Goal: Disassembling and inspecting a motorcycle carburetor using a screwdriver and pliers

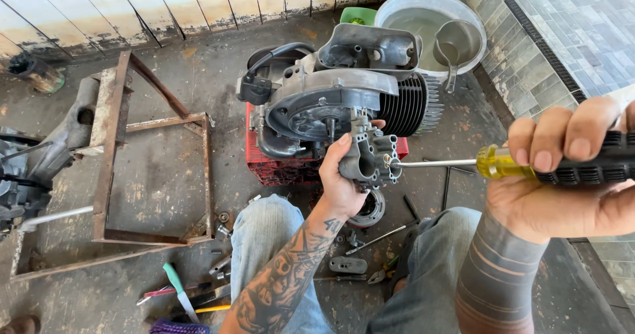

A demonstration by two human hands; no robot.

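Left hand [340, 178] gripping carburetor [369, 159] just below engine [344, 89]; right hand [569, 175] fisted round screwdriver [503, 162], tip at carb screw; next: steady turning, prob.

We see the engine [344, 96] on the crate [278, 165], the basin [430, 26] behind it, the frame [152, 175] to its left, and tools [198, 294] before the frame.

One head-worn camera looks steeply down, close over the lap and floor.
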